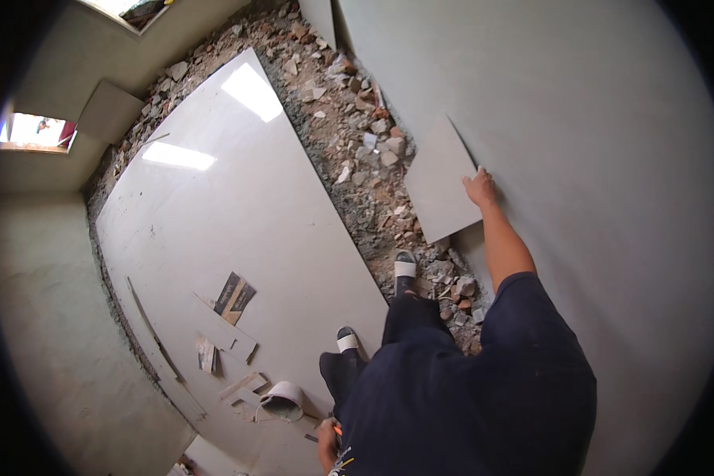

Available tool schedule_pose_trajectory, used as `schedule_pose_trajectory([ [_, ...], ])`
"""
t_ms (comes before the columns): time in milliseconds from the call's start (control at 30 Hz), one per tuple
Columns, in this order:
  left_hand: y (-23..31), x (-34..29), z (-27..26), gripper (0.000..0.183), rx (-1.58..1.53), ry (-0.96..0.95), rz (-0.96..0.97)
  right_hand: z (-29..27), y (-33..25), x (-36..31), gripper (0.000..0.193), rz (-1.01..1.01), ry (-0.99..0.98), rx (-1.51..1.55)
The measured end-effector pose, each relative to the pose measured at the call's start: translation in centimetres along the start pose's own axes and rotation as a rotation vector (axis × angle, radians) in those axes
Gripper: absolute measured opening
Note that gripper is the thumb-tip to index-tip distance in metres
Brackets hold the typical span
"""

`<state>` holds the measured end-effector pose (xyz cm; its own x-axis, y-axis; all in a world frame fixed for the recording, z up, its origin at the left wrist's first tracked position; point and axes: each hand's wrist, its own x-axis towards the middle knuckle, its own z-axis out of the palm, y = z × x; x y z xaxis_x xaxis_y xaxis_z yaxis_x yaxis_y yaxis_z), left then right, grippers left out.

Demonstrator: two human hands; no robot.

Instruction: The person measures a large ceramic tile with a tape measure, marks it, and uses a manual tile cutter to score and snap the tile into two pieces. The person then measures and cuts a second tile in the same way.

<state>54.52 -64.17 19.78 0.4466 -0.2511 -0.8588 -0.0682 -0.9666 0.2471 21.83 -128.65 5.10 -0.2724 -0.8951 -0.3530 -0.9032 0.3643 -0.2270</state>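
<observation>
My right hand [481,189] reaches out to the right and grips the upper edge of a light grey tile [443,186]. The tile leans against the wall, its lower part over the rubble. Low in the picture, close to my body, my left hand [328,446] is closed around a small object with an orange part [338,430]; its kind cannot be made out. Just beyond that hand a white bucket [284,401] lies tipped on the tiled floor, its mouth toward me.
Glossy large tiles [254,198] cover the floor at left. A strip of broken brick and stone [365,135] runs along the right wall [579,119]. Tile offcuts [228,333] and a cardboard piece [235,297] lie about. Another tile [111,111] leans at the far wall.
</observation>
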Motion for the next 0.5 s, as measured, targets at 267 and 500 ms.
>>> schedule_pose_trajectory([
  [267,3.8,-5.8,1.7,0.025,0.039,-0.041,-0.335,4.3,-0.8,6.5,0.045,0.044,-0.137,-0.042],
  [500,6.7,-1.8,-1.2,0.021,-0.058,-0.102,-0.251,8.2,-1.5,2.2,0.035,0.006,-0.184,0.029],
])
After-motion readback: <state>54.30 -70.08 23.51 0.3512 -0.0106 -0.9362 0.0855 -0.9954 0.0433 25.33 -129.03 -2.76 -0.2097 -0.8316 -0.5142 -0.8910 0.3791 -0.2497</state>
